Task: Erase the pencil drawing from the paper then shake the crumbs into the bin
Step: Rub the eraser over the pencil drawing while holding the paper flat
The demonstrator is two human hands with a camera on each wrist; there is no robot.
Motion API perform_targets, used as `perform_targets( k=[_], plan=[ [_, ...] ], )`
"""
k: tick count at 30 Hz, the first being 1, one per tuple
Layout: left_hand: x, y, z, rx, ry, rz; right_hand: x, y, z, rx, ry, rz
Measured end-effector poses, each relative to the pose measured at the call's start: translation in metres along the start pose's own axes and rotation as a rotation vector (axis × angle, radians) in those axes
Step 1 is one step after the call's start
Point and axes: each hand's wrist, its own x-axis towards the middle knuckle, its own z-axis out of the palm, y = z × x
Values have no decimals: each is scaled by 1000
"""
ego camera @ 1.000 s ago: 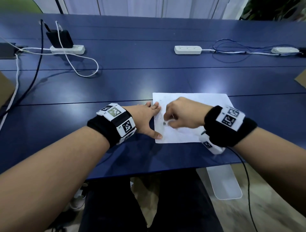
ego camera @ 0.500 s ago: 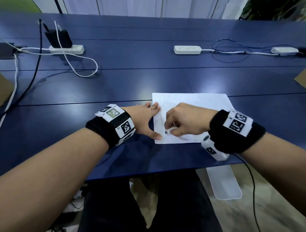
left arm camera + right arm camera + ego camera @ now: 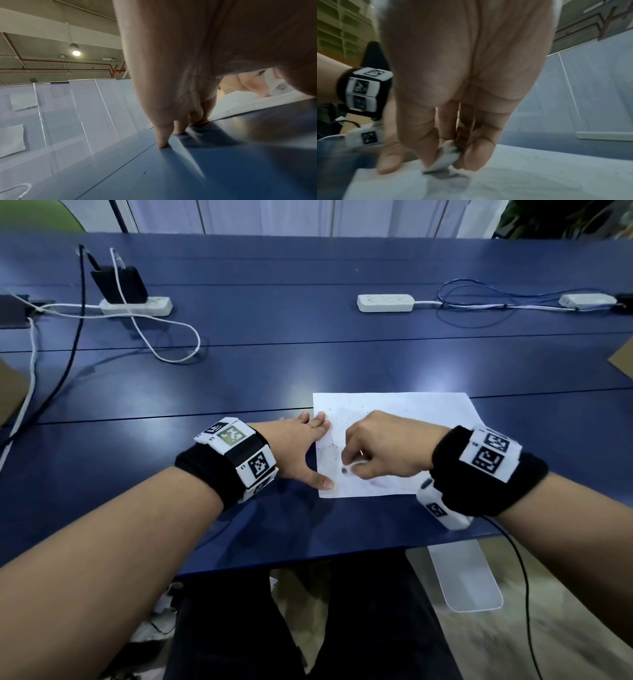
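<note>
Right hand with eraser slid toward 6 o'clock on paper, from mid-sheet to near bottom-left corner. More dark crumbs scattered above it.

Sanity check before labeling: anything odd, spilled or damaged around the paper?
Only dark eraser crumbs scattered on the paper, expected mid-erase. Sheet lies flat and untorn; left hand pins its edge, right hand pinches the eraser.

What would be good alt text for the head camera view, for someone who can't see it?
Seen from above, a right hand pinches a small white eraser against a sheet of paper speckled with dark crumbs, while the left hand lies flat on the paper's left edge. The paper lies on a blue table with power strips and cables beyond.
</note>
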Motion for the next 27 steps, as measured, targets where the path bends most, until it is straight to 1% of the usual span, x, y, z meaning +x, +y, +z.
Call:
perform_targets(
  k=[4, 5, 6, 8, 9, 11, 12, 15, 17, 18, 21, 23, 24, 25, 27],
  plan=[
    [0, 2, -1, 17, 0, -4, 22, 20, -11, 2, 107, 157],
    [-1, 2, -2, 21, 0, -6, 24, 23, -11, 7, 120, 168],
    [-1, 2, -2, 23, 0, -8, 23, 21, -10, -11, 122, 150],
    [0, 1, -1, 18, -2, -7, 11, 12, -6, -43, 97, 55],
    [0, 1, -1, 15, -6, -7, 3, 7, -3, -44, 65, 4],
    [0, 0, -1, 7, -15, -7, -8, -1, 1, -59, -21, -31],
    [0, 0, -1, 4, -15, -8, -7, -1, 2, -67, -33, -16],
    [-2, 4, -3, 16, -11, -19, 11, 12, -3, -62, 77, 95],
    [-4, 7, -6, 26, -11, -29, 20, 22, -10, -25, 120, 167],
    [-5, 8, -6, 30, -10, -31, 22, 24, -11, -23, 128, 173],
    [-3, 6, -5, 29, -10, -30, 10, 16, -4, -45, 111, 50],
    [0, 3, -2, 29, -20, -25, -2, 7, 1, -70, 27, -32],
    [0, 2, -2, 27, -21, -22, -5, 5, 2, -72, -4, -41],
    [0, 2, -2, 27, -19, -19, -3, 5, 2, -74, -1, -29],
    [-2, 4, -4, 36, -15, -17, 9, 11, -2, -71, 76, 50]
  ],
)
